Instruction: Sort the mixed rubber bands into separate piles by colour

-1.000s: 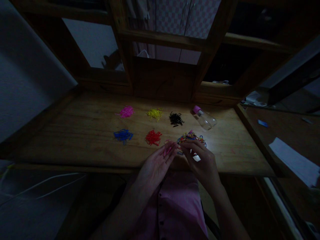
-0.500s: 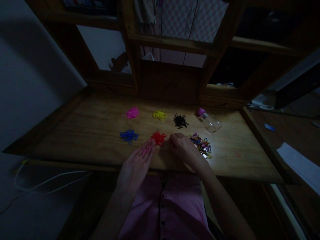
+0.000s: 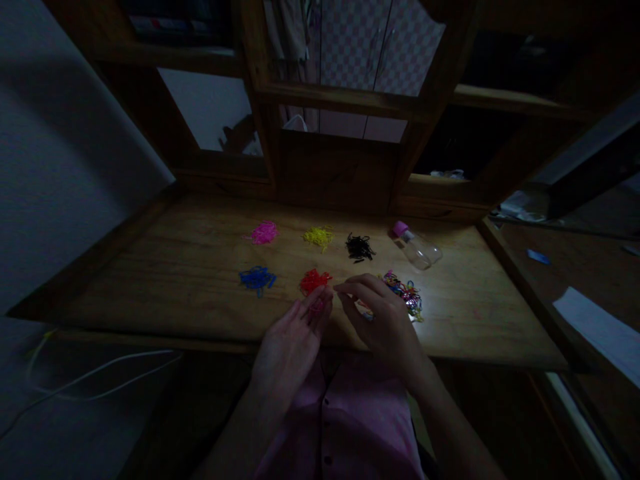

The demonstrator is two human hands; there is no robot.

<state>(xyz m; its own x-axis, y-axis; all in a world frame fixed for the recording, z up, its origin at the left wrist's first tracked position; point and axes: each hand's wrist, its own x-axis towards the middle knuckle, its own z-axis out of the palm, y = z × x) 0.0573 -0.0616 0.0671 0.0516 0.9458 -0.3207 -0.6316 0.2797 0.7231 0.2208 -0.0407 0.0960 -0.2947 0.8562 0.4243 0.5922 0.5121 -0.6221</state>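
Observation:
My left hand (image 3: pixel 295 333) is palm up, fingers slightly curled, with several pink rubber bands (image 3: pixel 317 305) lying on them. My right hand (image 3: pixel 375 307) is beside those fingertips, thumb and forefinger pinched together; whatever may be between them is too small to make out. Just beyond the left fingertips is a pile of red rubber bands (image 3: pixel 315 279). A mixed-colour pile of rubber bands (image 3: pixel 407 293) lies to the right, partly behind my right hand. Sorted piles of blue bands (image 3: pixel 257 277), pink bands (image 3: pixel 264 232), yellow bands (image 3: pixel 318 236) and black bands (image 3: pixel 359 247) lie around.
A clear bottle with a pink cap (image 3: pixel 417 247) lies on its side at the right of the wooden desk (image 3: pixel 190 267). Wooden shelving (image 3: pixel 345 100) rises behind. White paper (image 3: pixel 597 330) is on a surface to the right, and a white cable (image 3: pixel 100 360) hangs at lower left.
My left hand has moved right, carrying the pink bands toward my right hand. My right hand has shifted slightly right, with its pinch now turned toward the left fingertips.

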